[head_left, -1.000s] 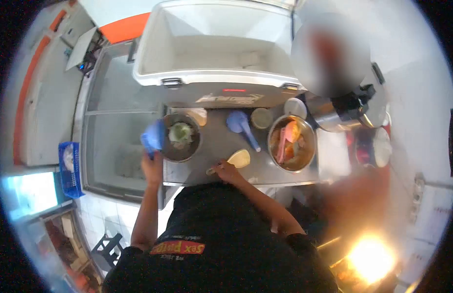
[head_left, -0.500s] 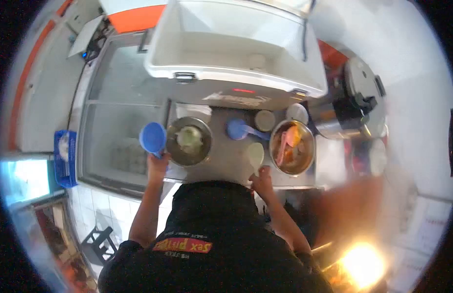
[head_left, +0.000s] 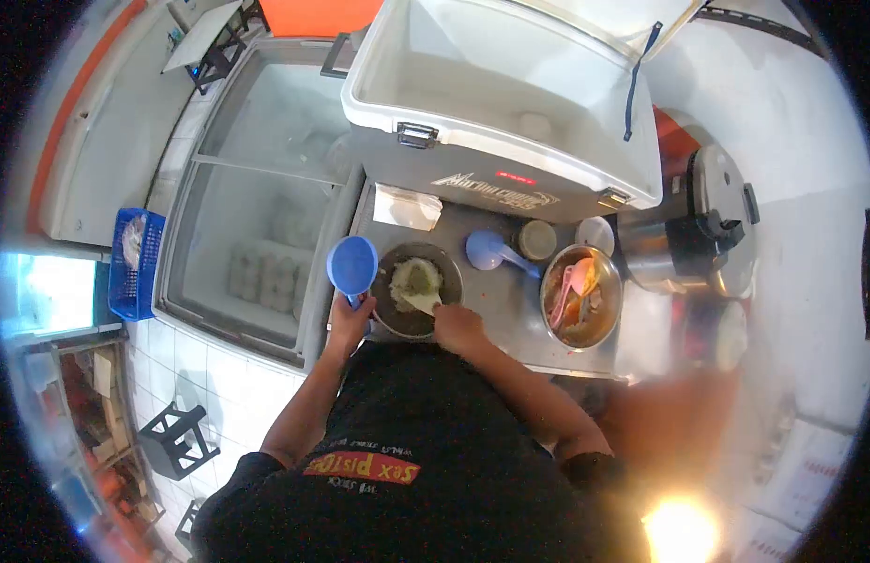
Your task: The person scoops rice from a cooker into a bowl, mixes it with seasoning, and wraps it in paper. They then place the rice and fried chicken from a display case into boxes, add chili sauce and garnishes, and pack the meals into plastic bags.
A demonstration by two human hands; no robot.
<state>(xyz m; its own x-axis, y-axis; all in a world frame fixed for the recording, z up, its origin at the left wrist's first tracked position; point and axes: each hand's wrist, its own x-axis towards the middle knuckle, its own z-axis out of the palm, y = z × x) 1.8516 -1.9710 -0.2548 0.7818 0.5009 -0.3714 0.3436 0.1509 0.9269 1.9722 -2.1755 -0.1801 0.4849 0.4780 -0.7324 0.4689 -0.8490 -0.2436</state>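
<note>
My left hand [head_left: 349,326] is closed around the handle of a blue plastic scoop [head_left: 351,265], its round cup facing up beside a metal bowl [head_left: 454,305]. Inside that bowl lies a pale, whitish-green food mound [head_left: 414,281], perhaps rice. My right hand [head_left: 459,328] grips a pale rice paddle [head_left: 423,302], whose blade rests in the mound. On the counter to the right is a second blue scoop [head_left: 487,250], lying with its handle toward another metal bowl [head_left: 615,314] that holds reddish liquid and pink and orange utensils.
A large open cool box [head_left: 435,155] stands behind the bowls. Left of the counter is a glass-topped chest freezer [head_left: 252,164]. A steel pot with a black-trimmed lid [head_left: 660,249] stands right. Small round containers [head_left: 536,240] and a white sheet [head_left: 405,208] lie on the counter.
My right hand has moved left with the rice paddle, from above the counter into the left bowl. The left hand keeps the scoop beside that bowl. The camera view has shifted.
</note>
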